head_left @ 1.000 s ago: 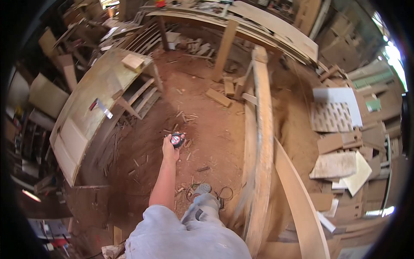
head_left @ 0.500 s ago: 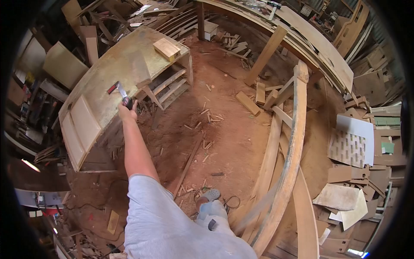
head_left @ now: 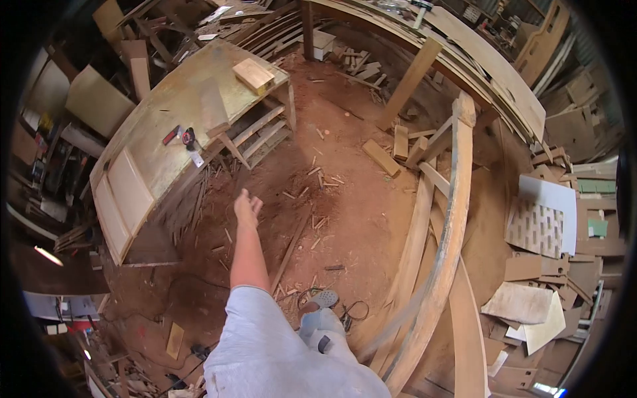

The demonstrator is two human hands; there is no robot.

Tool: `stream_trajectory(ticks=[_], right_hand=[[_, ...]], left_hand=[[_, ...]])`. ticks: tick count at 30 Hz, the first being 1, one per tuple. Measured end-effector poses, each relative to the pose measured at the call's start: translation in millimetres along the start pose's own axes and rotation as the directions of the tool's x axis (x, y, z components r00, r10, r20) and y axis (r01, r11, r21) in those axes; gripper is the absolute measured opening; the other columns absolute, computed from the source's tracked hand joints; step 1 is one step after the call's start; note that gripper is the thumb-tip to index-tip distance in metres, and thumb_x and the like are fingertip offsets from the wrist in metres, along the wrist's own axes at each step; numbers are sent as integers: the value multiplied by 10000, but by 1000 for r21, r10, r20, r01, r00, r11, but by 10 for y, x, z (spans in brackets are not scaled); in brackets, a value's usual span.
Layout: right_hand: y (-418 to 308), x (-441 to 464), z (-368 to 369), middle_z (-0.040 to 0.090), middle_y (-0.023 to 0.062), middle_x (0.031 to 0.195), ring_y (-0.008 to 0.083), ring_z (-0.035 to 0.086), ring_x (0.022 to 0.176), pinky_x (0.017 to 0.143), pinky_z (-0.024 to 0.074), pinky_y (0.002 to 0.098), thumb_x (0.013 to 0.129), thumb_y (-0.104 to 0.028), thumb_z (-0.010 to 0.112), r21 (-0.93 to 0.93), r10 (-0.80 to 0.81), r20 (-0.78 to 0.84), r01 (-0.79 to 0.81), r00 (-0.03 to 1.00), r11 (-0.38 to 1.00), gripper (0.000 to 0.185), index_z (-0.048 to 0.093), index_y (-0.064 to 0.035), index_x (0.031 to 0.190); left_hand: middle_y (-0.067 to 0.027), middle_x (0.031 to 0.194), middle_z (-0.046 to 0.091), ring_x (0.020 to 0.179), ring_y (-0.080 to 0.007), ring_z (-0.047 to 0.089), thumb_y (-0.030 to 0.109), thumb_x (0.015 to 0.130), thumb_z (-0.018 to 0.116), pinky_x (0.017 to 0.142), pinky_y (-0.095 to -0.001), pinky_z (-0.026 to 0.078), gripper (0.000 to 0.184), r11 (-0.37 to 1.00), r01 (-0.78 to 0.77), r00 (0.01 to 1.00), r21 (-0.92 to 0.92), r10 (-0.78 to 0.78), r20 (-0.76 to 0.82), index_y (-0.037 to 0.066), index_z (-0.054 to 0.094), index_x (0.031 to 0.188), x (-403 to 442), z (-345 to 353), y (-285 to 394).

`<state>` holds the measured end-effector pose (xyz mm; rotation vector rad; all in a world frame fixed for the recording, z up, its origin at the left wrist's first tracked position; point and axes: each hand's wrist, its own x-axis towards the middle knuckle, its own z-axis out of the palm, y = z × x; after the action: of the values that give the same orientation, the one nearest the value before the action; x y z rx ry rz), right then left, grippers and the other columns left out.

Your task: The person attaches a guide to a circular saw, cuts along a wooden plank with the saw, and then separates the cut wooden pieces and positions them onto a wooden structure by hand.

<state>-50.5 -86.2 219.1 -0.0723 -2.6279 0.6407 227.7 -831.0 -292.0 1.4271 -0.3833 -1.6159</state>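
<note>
My left hand [head_left: 247,208] reaches out over the dirt floor, with its fingers partly bent and apart and nothing in them. Up and left of it, near the edge of a worn wooden worktable [head_left: 159,99], lies a round black and red tape measure [head_left: 188,138]. The tape measure rests against or over a square with a dark red handle [head_left: 172,135], whose metal blade [head_left: 197,159] shows below it. A wood block [head_left: 253,75] and a plank [head_left: 213,106] lie on the same table. My right hand is out of view.
A long curved beam [head_left: 448,245] rises along my right side, beside more boards. Ahead stands a bench stacked with sheets [head_left: 484,60]. Wood blocks [head_left: 381,158] and offcuts lie on the floor. A cable [head_left: 356,310] is near my foot [head_left: 325,299]. Panels [head_left: 517,302] are piled at the right.
My left hand has let go of the tape measure on the worktable and drawn back toward the right and down. Earlier it carried the tape measure leftward to the table as the view shifted.
</note>
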Motion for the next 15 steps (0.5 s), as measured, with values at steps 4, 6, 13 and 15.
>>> stream_trajectory(ticks=[4, 6, 13, 15], right_hand=[[296, -65, -425, 687, 176, 1339, 266, 640, 1200, 1081, 485, 404, 1078, -466, 686, -28, 43, -60, -45, 997, 999, 661, 619, 82, 1442], [562, -181, -821, 690, 173, 1333, 263, 639, 1196, 1080, 484, 402, 1082, -464, 682, -61, 89, -116, -97, 989, 993, 654, 622, 80, 1439], [1357, -1487, -3107, 697, 163, 1313, 254, 638, 1184, 1079, 479, 396, 1098, -459, 666, -133, 319, -406, -401, 856, 906, 628, 632, 76, 1426], [1409, -1835, -3502, 699, 160, 1307, 252, 638, 1181, 1079, 478, 395, 1102, -457, 661, -117, 372, -455, -468, 809, 876, 621, 635, 74, 1422]], left_hand=[[-96, 1019, 650, 845, -230, 668, 386, 1072, 692, 727, -374, 622, 358, 972, 133, 979, 196, -160, 127, 35, 632, 1108, -818, 409, -1147], [-173, 1228, 680, 1082, -281, 713, 342, 1089, 676, 868, -427, 641, 393, 920, 203, 890, 335, -316, 329, 29, 626, 1322, -1298, 651, -1884], [-86, 1012, 717, 920, -228, 727, 508, 1138, 540, 803, -383, 611, 518, 399, -96, -102, 912, -915, 389, 11, 669, 1208, -4925, 1327, -3211], [-145, 1190, 734, 1087, -259, 747, 665, 1114, 503, 883, -401, 628, 758, 190, -238, -323, 952, -940, 107, -32, 623, 1387, -5833, 1158, -3353]])
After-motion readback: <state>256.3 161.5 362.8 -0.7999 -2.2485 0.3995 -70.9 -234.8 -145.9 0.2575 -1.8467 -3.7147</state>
